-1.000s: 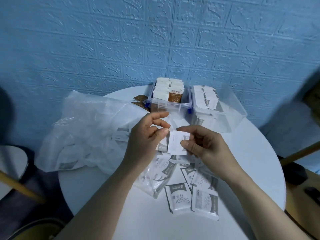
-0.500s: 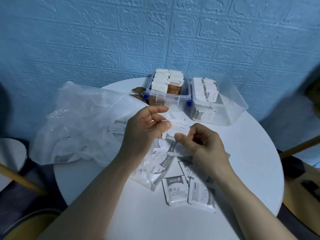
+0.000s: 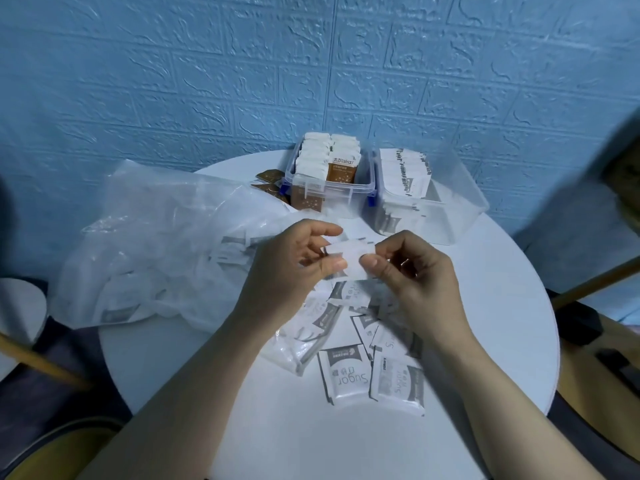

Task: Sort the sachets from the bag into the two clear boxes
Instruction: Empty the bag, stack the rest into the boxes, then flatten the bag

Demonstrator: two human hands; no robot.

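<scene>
Fingers (image 3: 334, 265) of both hands pinch one white sachet (image 3: 349, 252) above loose sachets (image 3: 344, 377), bag (image 3: 156, 244) beside.

A second earlier my right hand (image 3: 412, 271) pinched the white sachet (image 3: 349, 258) by its right edge and showed me its flat face, while my left hand (image 3: 298, 268) only touched its left edge beside the bag (image 3: 156, 247). Since then I drew the two hands closer together above the loose sachets (image 3: 367, 362), and the sachet tipped over and bent between them, each hand now pinching one end with thumb and forefinger.
</scene>
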